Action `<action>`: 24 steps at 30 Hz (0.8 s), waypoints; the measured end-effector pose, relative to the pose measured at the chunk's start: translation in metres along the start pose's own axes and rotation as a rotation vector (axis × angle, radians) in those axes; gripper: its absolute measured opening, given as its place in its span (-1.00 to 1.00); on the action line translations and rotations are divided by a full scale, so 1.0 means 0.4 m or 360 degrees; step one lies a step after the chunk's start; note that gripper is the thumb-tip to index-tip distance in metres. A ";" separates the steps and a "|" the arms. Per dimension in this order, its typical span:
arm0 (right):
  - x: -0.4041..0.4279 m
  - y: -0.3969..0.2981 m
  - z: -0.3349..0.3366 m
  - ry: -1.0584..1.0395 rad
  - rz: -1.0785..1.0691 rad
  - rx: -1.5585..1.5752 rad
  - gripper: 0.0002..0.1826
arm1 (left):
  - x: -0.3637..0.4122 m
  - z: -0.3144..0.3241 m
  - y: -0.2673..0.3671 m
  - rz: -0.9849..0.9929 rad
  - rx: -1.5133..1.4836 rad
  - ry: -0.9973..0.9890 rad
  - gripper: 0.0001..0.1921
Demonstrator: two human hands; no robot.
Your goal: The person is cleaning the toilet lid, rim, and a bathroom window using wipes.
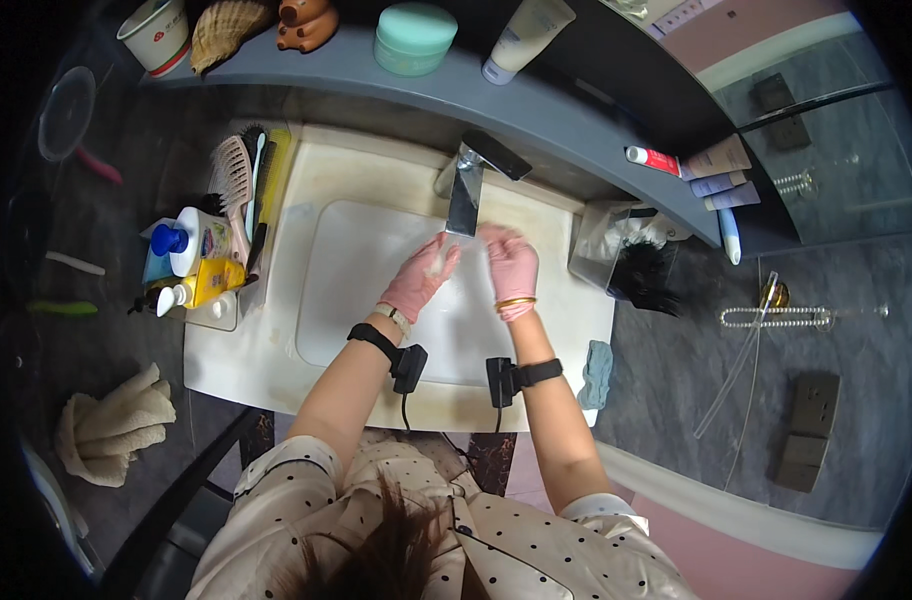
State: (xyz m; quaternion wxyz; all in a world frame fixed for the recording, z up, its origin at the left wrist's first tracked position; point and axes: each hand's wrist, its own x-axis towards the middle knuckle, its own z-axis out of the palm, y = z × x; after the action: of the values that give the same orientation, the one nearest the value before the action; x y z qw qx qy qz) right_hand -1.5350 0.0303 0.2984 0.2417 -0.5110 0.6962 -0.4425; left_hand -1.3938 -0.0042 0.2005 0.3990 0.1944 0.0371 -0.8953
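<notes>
My left hand, in a pink glove, is under the spout of the chrome faucet. Something pale and translucent shows at its fingers; whether that is water or a held thing is unclear. To the right of the spout is my right hand, also gloved in pink, with fingers curled and blurred. What it holds, if anything, cannot be made out. Both hands are over the white washbasin. A black band with a small box sits on each forearm, and a gold bracelet circles the right wrist.
Left on the counter, an organizer holds a pink hairbrush, a yellow comb and pump bottles. At right are a clear bin and a blue-grey cloth. A grey shelf with a green jar overhangs the back.
</notes>
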 end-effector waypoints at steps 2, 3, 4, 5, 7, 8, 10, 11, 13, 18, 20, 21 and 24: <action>0.038 -0.061 -0.026 0.0155 0.0057 0.0110 -0.75 | 0.005 0.005 -0.006 0.0359 0.0618 -0.0216 -0.64; 0.055 -0.144 -0.027 0.0255 -0.0296 -0.0067 -0.74 | -0.002 0.017 0.016 0.0370 0.0618 -0.0196 -0.64; 0.070 -0.179 -0.051 0.0389 -0.0638 -0.0281 -0.73 | 0.003 0.054 0.017 0.0414 0.1652 0.0016 -0.65; 0.081 -0.165 -0.067 0.0411 -0.0620 -0.0311 -0.73 | 0.010 0.078 0.004 0.0441 0.2687 0.0226 -0.64; 0.100 -0.166 -0.058 0.0308 -0.0611 -0.0626 -0.71 | 0.027 0.047 -0.003 0.0760 0.2801 0.0101 -0.65; 0.100 -0.173 -0.070 0.0171 -0.0502 -0.0680 -0.69 | 0.038 0.026 0.011 0.0924 0.2851 0.0044 -0.65; 0.097 -0.204 -0.062 0.0237 -0.0545 -0.0583 -0.66 | 0.051 -0.001 0.041 0.0398 0.1964 0.0075 -0.59; 0.092 -0.220 -0.057 0.0302 -0.0588 -0.0494 -0.63 | 0.053 -0.011 0.049 -0.0227 0.0981 0.0150 -0.52; 0.086 -0.189 -0.069 0.0330 -0.0713 -0.0647 -0.51 | 0.035 0.047 -0.005 -0.0250 0.0936 0.0324 -0.51; 0.083 -0.199 -0.018 0.0215 -0.0670 -0.0636 -0.36 | 0.031 -0.025 -0.017 0.0582 0.1516 0.0641 -0.43; 0.071 -0.186 -0.028 0.0223 -0.0608 -0.0657 -0.33 | 0.008 -0.046 -0.003 0.0095 0.1013 0.0714 -0.49; 0.067 -0.175 -0.040 0.0235 -0.0599 -0.0661 -0.33 | -0.003 -0.034 -0.015 0.0084 0.1023 0.0707 -0.49; 0.048 -0.161 -0.070 0.0085 -0.0452 -0.0656 -0.31 | -0.057 -0.036 -0.054 0.0159 0.1026 0.1005 -0.51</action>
State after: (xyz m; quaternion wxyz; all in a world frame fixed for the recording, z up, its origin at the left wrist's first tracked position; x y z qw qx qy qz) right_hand -1.5321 0.0172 0.3699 0.0493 -0.6304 0.6991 -0.3339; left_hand -1.3912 0.0293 0.1940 0.3298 0.5739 -0.1332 -0.7376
